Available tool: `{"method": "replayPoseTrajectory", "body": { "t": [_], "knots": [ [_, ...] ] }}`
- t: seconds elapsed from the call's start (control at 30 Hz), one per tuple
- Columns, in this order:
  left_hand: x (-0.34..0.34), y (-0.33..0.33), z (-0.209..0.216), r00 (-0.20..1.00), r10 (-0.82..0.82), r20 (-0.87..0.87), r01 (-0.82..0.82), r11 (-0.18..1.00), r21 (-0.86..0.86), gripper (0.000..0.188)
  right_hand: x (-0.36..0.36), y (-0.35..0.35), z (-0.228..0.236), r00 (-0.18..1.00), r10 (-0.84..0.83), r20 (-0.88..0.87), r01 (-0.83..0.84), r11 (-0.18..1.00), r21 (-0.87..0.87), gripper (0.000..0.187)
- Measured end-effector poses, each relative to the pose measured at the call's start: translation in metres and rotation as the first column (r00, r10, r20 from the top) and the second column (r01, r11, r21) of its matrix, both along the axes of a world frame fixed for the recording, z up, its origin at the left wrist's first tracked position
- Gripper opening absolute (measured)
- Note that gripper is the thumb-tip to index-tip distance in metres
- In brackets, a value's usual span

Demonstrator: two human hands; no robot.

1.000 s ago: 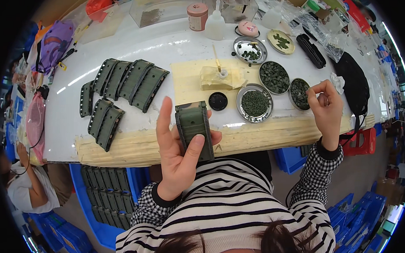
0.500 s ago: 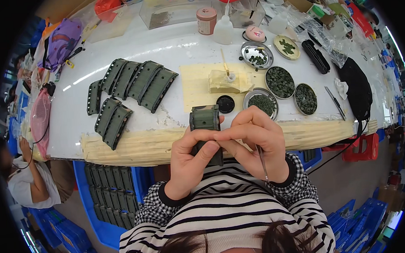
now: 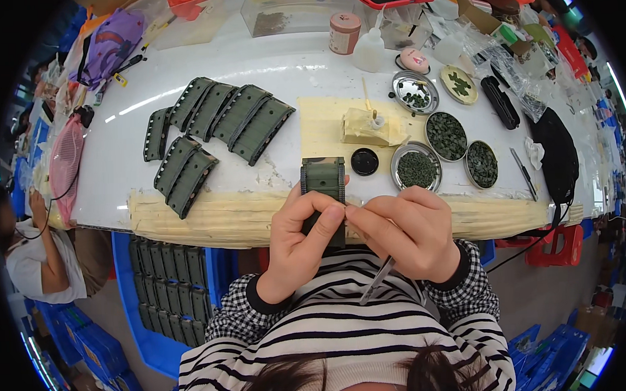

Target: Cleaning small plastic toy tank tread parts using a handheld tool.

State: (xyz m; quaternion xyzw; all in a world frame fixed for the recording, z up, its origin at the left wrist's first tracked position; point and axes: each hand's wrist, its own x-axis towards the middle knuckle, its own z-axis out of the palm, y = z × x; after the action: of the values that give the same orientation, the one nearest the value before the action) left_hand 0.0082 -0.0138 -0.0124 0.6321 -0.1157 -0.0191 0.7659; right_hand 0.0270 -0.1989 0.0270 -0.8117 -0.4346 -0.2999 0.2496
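Watch the green curved piece [image 3: 323, 173] at the centre of the frame: its lower end hangs past the cream padded edge [image 3: 258, 214] of the table, over your lap. If your fingertips push harder on its right edge than your left grip can resist, it could twist, and a slip there could send it down past the table. The slim metal tool [image 3: 378, 281] is another likely risk: its free end slants to lower left, close to your striped top [image 3: 359, 325], so a turn of the wrist could snag the cloth or let the tool slide out. The tin of fine green bits [image 3: 395, 166], right of centre, appears just beyond your right knuckles; a careless lift could knock it and spill the bits near the small black dish [image 3: 364, 161].

Your left hand [image 3: 297, 234] is partly closed, gripping the piece, its thumb and forefinger meeting near the right edge. Your right hand [image 3: 414, 233] is curled, with thumb and forefinger pinched at that same edge, right beside the left fingertips, while the tool sits tucked within its fingers. Whether anything tiny lies between those fingertips, you can't tell from this view; they cover the spot.
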Motion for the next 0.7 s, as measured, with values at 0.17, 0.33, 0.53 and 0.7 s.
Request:
{"method": "replayPoseTrajectory", "body": {
  "t": [0.17,0.33,0.53,0.7],
  "knots": [
    [-0.001,-0.002,0.002,1.000,-0.004,0.000,0.004,1.000,-0.004,0.015,0.000,-0.001,0.001,0.998,-0.003,0.061,0.008,0.997,-0.079,0.031],
    [0.001,-0.002,0.004,1.000,0.002,0.025,-0.003,0.998,0.060,0.015,-0.002,-0.002,0.008,0.999,-0.014,0.044,0.020,0.990,-0.137,0.029],
    [0.000,-0.003,0.007,0.993,-0.024,0.116,0.005,0.986,0.168,0.014,0.001,0.001,0.003,0.997,-0.041,-0.073,0.042,0.999,0.017,0.024],
    [-0.007,-0.024,0.009,0.990,0.105,0.090,-0.100,0.993,-0.060,0.045,0.008,-0.002,0.013,0.978,-0.089,-0.188,0.127,0.972,0.200,0.025]
  ]
}}
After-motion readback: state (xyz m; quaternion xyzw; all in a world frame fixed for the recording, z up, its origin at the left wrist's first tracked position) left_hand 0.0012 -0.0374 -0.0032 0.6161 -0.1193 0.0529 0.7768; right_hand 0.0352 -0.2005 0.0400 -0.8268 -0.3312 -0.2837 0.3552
